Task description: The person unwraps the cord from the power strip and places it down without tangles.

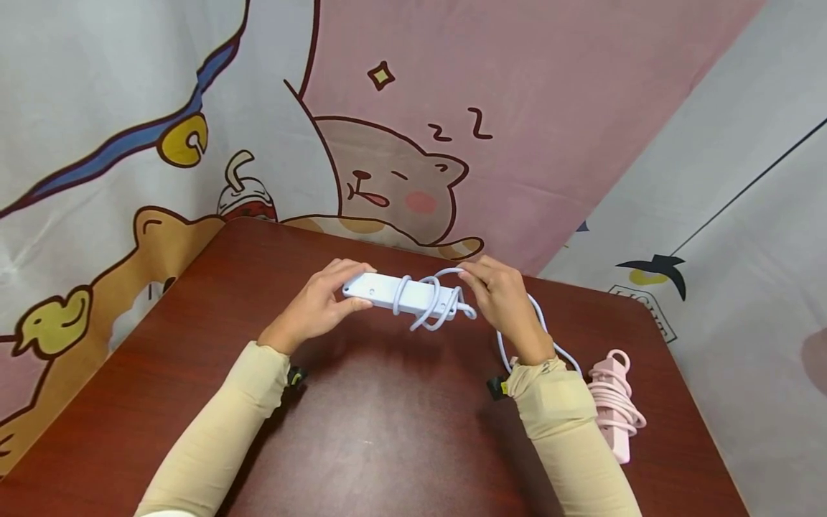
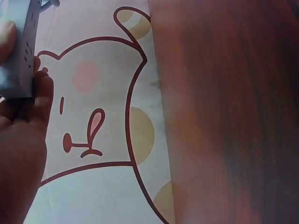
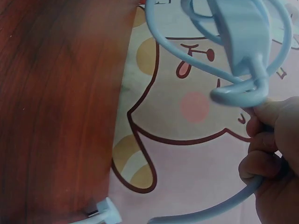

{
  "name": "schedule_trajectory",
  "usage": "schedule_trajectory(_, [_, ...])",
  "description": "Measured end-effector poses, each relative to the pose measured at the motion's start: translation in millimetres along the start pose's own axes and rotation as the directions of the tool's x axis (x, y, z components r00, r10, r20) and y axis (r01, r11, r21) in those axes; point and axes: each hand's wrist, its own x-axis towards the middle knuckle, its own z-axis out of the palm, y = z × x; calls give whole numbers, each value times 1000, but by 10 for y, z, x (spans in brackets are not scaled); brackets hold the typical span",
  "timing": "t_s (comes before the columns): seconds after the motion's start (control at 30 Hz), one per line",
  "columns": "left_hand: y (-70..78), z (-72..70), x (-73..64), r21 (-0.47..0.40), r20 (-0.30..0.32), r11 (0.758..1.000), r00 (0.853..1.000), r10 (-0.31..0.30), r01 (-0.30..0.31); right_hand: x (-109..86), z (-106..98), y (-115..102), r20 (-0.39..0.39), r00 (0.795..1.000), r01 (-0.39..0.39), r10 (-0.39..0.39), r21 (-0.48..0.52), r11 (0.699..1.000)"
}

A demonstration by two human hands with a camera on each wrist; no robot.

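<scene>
A pale blue-white power strip [image 1: 377, 289] is held up above the table, with loose loops of its own cord [image 1: 447, 273] around its right half. My left hand [image 1: 315, 301] grips the strip's left end, thumb along the near side and fingers behind. Outlet slots show on the strip's face [image 2: 27, 53] in the left wrist view. At the other end, my right hand [image 1: 504, 305] pinches the cord. From there the cord runs down behind the right wrist toward the table. Its plug [image 3: 108, 212] appears at the bottom of the right wrist view.
A pink power strip [image 1: 619, 441], its cord wrapped round its middle, lies on the right side of the dark red-brown table [image 1: 388, 445]. A cartoon-printed curtain [image 1: 517, 143] hangs close behind the far edge and along both sides.
</scene>
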Motion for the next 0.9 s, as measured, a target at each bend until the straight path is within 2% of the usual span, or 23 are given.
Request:
schedule_trajectory(0.47, [-43, -25, 1, 3, -23, 1000, 1000, -1, 1, -235, 65, 147, 33, 995, -89, 90, -35, 995])
schedule_trajectory(0.9, [-91, -63, 0, 3, -65, 999, 997, -39, 40, -440, 139, 174, 75, 989, -128, 130, -26, 991])
